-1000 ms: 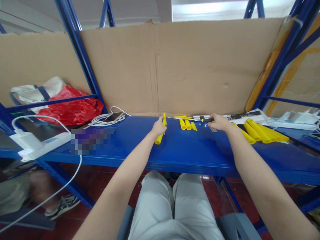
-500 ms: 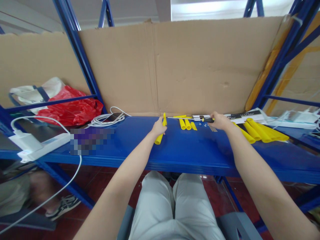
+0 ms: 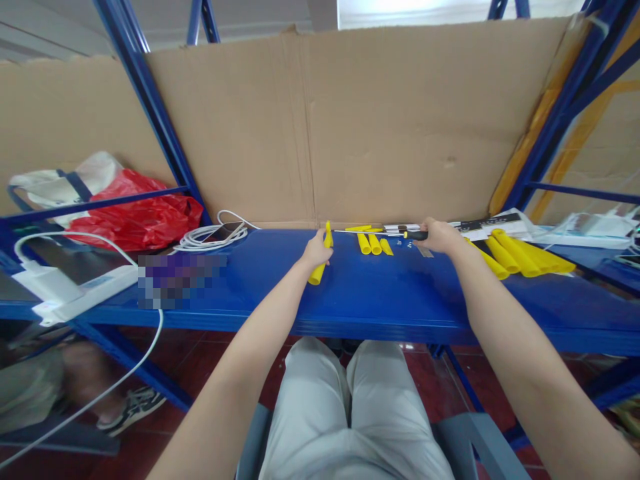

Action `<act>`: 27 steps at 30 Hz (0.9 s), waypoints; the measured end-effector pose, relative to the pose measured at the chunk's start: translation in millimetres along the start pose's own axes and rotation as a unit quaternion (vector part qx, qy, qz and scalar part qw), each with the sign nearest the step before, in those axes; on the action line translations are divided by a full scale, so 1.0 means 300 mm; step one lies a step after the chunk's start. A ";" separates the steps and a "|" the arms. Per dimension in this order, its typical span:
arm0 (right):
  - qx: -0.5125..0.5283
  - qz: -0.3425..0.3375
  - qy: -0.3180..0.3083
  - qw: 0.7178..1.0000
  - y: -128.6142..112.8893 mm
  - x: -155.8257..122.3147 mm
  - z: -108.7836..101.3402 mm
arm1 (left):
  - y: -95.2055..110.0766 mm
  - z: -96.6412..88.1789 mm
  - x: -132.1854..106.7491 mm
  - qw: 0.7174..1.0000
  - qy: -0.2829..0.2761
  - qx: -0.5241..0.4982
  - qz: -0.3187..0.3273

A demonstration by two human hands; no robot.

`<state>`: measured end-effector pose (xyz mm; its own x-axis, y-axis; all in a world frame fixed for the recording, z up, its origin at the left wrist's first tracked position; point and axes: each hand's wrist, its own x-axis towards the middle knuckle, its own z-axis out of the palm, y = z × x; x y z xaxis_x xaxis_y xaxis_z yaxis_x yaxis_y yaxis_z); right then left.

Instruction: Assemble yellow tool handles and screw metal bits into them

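Note:
My left hand (image 3: 315,250) is closed around a long yellow tube (image 3: 318,272) that rests at a slant on the blue shelf (image 3: 380,300). My right hand (image 3: 439,235) grips the black and yellow handle of a screwdriver (image 3: 380,233); its thin shaft runs left and its tip touches the tube's upper end. Three short yellow pieces (image 3: 374,244) lie on the shelf between my hands, just under the shaft.
Several longer yellow tubes (image 3: 520,257) lie at the right beside a printed strip. A coiled white cable and phone (image 3: 215,235), a white power strip (image 3: 75,293) and a red bag (image 3: 135,217) sit at the left. Cardboard (image 3: 350,127) backs the shelf. Another person's leg shows lower left.
Both hands keep their grips and places. The view has shifted slightly, so everything sits a little lower and leftward in the picture.

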<state>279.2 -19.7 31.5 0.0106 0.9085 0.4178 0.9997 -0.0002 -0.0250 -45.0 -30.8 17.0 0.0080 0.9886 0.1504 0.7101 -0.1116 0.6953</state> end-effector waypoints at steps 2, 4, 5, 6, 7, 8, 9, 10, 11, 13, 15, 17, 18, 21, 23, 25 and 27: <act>0.004 -0.009 -0.006 1.000 0.005 0.006 0.002 | -0.001 0.000 0.000 1.000 0.001 -0.003 -0.001; 0.010 -0.024 -0.013 1.000 0.008 0.012 0.003 | -0.001 0.000 0.001 1.000 0.000 -0.005 -0.003; 0.012 -0.031 -0.014 0.999 0.009 0.014 0.003 | 0.000 0.000 0.000 1.000 0.000 -0.005 -0.004; 0.011 -0.039 -0.012 0.999 0.009 0.016 0.003 | 0.000 0.000 0.000 1.000 -0.001 -0.005 -0.004; 0.007 -0.044 -0.007 0.999 0.009 0.017 0.003 | 0.001 0.000 -0.001 1.000 -0.001 -0.005 -0.004; 0.001 -0.045 -0.001 0.999 0.008 0.016 0.002 | 0.003 -0.001 -0.002 1.000 -0.002 -0.004 -0.005; -0.005 -0.043 0.005 0.999 0.008 0.015 0.002 | 0.004 -0.001 -0.003 1.000 -0.002 -0.004 -0.005; -0.010 -0.037 0.008 0.999 0.007 0.013 0.001 | 0.005 -0.001 -0.004 1.000 -0.003 -0.003 -0.005; -0.013 -0.028 0.009 0.999 0.006 0.010 0.001 | 0.007 -0.002 -0.005 1.000 -0.004 -0.003 -0.005; -0.011 -0.011 0.003 1.000 0.003 0.005 0.000 | 0.008 -0.003 -0.006 1.000 -0.006 -0.003 -0.004; -0.007 -0.001 -0.006 1.000 0.000 0.000 -0.003 | 0.008 -0.003 -0.006 1.000 -0.008 -0.005 -0.005; -0.004 0.001 -0.015 1.000 -0.004 -0.001 -0.007 | 0.006 -0.002 -0.005 1.000 -0.007 -0.007 -0.005; -0.002 -0.001 -0.022 1.000 -0.005 0.000 -0.009 | 0.005 -0.001 -0.004 1.000 -0.005 -0.007 -0.004; 0.005 -0.024 -0.037 0.999 -0.005 0.005 -0.013 | 0.005 -0.002 -0.004 1.000 -0.002 -0.006 -0.002; -0.001 -0.046 -0.028 0.999 0.000 0.010 -0.011 | 0.007 -0.003 -0.005 1.000 -0.005 -0.004 -0.005; -0.014 -0.059 -0.007 0.998 0.006 0.014 -0.005 | 0.008 -0.004 -0.006 1.000 -0.007 0.000 -0.008; -0.018 -0.056 0.008 0.998 0.012 0.017 0.002 | 0.009 -0.005 -0.006 1.000 -0.008 0.001 -0.008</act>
<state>282.9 -15.0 32.9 -0.1016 0.8969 0.4304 0.9947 0.0857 0.0561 -44.1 -33.0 19.6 0.0074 0.9918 0.1279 0.7121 -0.0950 0.6956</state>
